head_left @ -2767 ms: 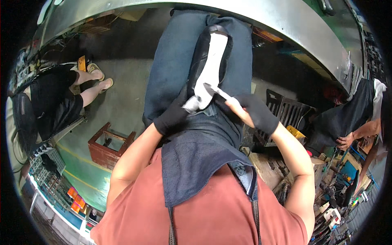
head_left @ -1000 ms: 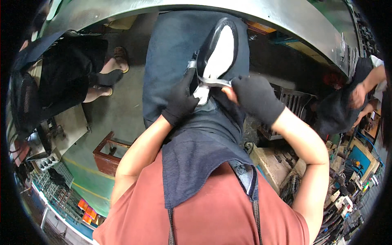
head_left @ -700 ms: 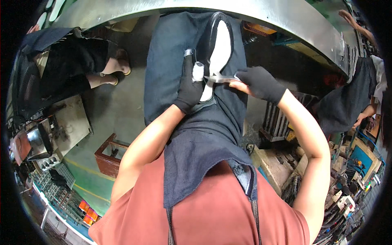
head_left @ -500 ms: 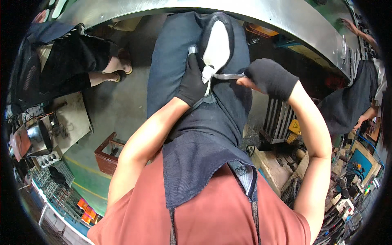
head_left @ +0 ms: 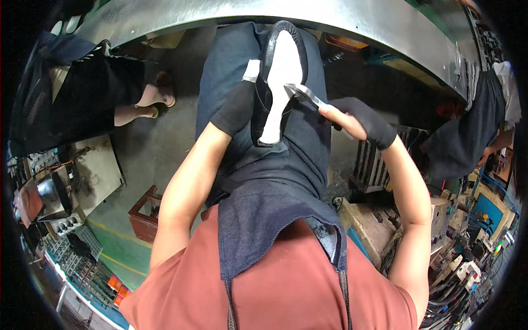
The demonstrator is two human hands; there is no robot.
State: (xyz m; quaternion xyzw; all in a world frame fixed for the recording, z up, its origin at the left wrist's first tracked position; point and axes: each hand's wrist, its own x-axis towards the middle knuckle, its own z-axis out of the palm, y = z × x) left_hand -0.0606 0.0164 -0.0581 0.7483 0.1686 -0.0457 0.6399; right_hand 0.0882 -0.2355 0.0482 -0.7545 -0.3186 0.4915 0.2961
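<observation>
A black shoe (head_left: 269, 74) lies sole up across my lap, its toe pointing away from me and its long white underside (head_left: 288, 58) facing up. My left hand (head_left: 237, 107), in a black glove, grips the shoe along its left side. A pale wrap or strip (head_left: 251, 70) shows at that hand's fingertips. In my right hand (head_left: 360, 122), gloved with the thumb bare, is a silver metal tool that looks like pincers (head_left: 309, 95). Its head rests at the right edge of the sole's narrow middle. The fingers under the handles are mostly hidden.
A metal-edged bench (head_left: 264, 12) curves across just beyond my knees. People sit at left (head_left: 82, 104) and right (head_left: 462, 132). A reddish-brown stool (head_left: 144, 217) stands on the floor at left. Machinery and cables (head_left: 379, 231) crowd the right side.
The shoe has turned more level, and its heel end now shows near me. The tool has moved from the heel part to the sole's middle edge. My left hand has shifted slightly left.
</observation>
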